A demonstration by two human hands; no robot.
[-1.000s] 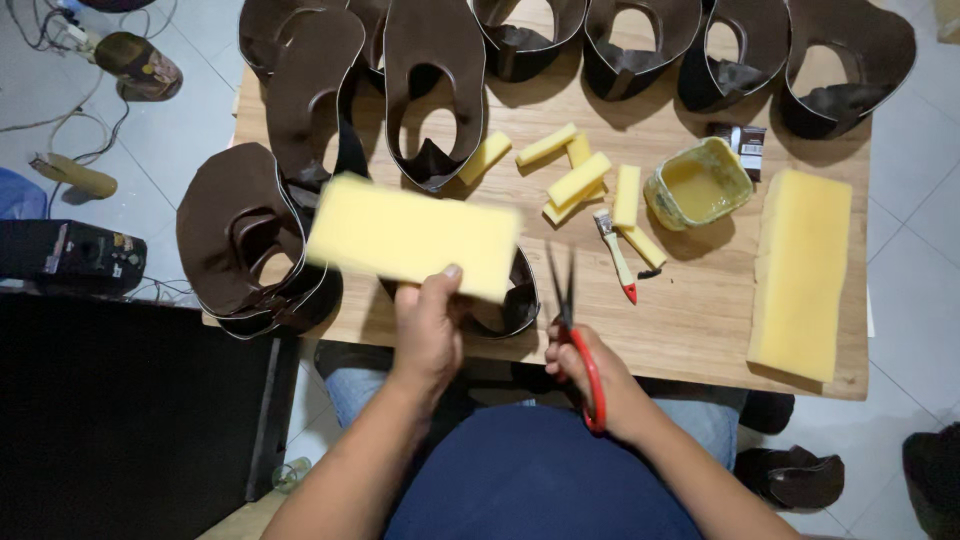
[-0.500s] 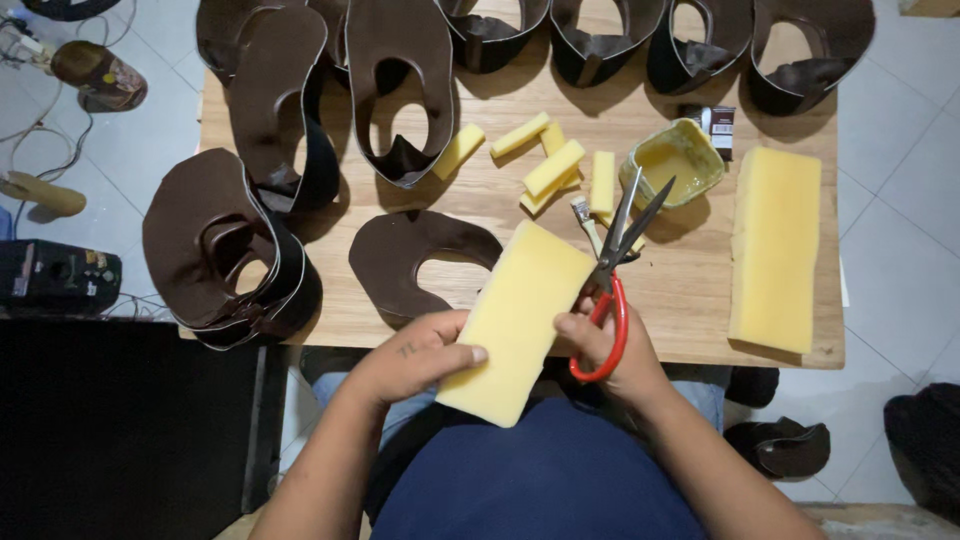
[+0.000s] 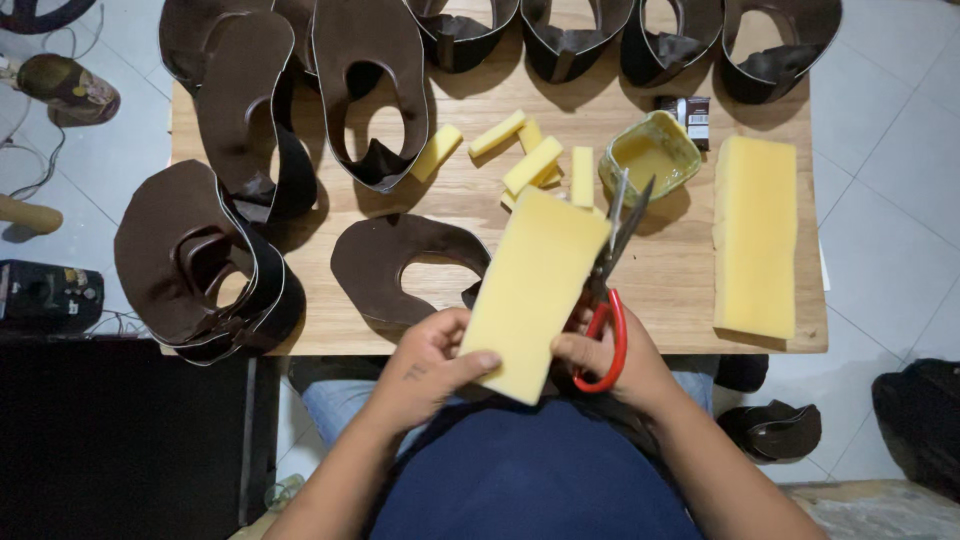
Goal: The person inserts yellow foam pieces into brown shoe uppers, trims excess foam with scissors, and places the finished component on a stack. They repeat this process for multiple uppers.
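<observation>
Both forearms enter from the lower edge, bare, angled inward and converging in front of the torso. Left hand (image 3: 425, 365): palm down, fingers curled, thumb stretched out to the right and pressed flat, clamped in a pinch grip. A small dark mark shows on the back of the hand. Right hand (image 3: 615, 365): close beside the left, knuckles up, fingers hooked through loops and closed round them. Wrists level, roughly straight. The two hands sit near each other without touching.

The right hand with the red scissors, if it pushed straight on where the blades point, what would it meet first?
Probably the open tub of yellow glue: the scissors in the right hand point up toward it, beside the foam slab. Height is unclear, so they might pass over it.
</observation>
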